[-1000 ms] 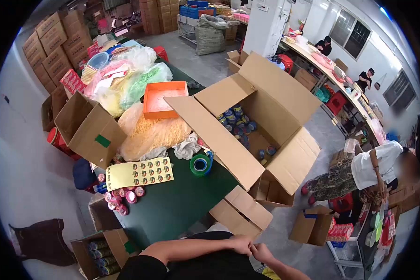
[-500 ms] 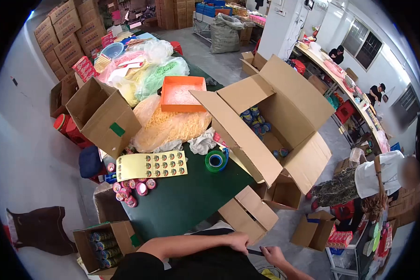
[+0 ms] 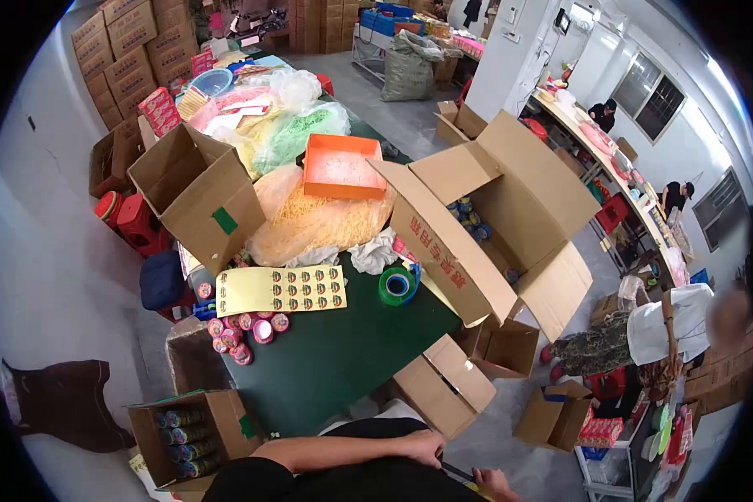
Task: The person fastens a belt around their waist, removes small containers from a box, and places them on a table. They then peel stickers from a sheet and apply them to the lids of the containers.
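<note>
Close to my body, at the lower edge of the view, my left hand is closed on one end of a narrow dark strip. My right hand pinches the strip's other end, lower and to the right. What the strip belongs to, I cannot make out. Just beyond my hands lies a closed cardboard box, below the edge of the green table. On the table are a roll of green tape, a sticker sheet and several small pink tubs.
A large open carton holding blue tubs stands at the table's right. An orange tray rests by bags of yellow shreds. Another open carton is at left; a box of stacked tubs sits lower left. A person stands at right.
My right hand has moved down, nearer the lower edge, and the strip slants more steeply. My left hand stays closed at nearly the same place. The view has shifted slightly.
</note>
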Action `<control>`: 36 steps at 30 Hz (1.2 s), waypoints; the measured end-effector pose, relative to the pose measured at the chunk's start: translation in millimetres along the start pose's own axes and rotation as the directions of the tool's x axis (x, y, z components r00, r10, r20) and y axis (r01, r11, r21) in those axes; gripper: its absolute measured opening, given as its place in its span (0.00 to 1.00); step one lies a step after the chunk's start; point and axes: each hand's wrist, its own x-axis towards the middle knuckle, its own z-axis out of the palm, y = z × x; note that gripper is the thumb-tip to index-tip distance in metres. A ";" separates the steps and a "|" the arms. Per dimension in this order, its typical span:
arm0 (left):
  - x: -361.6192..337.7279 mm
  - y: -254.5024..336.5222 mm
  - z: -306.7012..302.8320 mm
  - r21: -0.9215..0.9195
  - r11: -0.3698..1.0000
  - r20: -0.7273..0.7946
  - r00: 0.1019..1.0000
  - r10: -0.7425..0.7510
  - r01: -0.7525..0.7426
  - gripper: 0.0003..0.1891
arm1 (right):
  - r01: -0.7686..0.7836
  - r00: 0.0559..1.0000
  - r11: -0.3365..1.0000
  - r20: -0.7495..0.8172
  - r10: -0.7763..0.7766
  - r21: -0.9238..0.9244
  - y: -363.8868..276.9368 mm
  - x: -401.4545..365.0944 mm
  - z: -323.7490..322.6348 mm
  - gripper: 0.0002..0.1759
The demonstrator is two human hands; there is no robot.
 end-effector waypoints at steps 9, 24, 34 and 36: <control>-62.1 7.7 -34.8 -0.002 0.995 -0.128 0.987 0.094 -0.096 0.32 | 0.431 0.902 0.841 -0.124 -0.414 0.326 -55.6 47.1 28.0 0.23; -223.3 -69.9 -3.2 -0.732 0.663 -0.198 0.883 -0.426 0.155 0.10 | 0.014 0.849 0.988 0.521 -0.093 0.153 -55.9 54.9 -10.4 0.39; -126.0 -4.3 -92.1 -0.411 0.870 -0.417 0.792 -0.445 0.273 0.22 | 0.923 0.372 0.384 -0.302 -0.878 0.023 -260.6 90.1 -261.5 0.08; -103.6 2.5 -107.4 -0.421 0.829 -0.399 0.746 -0.533 0.368 0.22 | 0.948 0.135 0.283 -0.624 -0.770 -0.143 -278.4 96.1 -323.8 0.06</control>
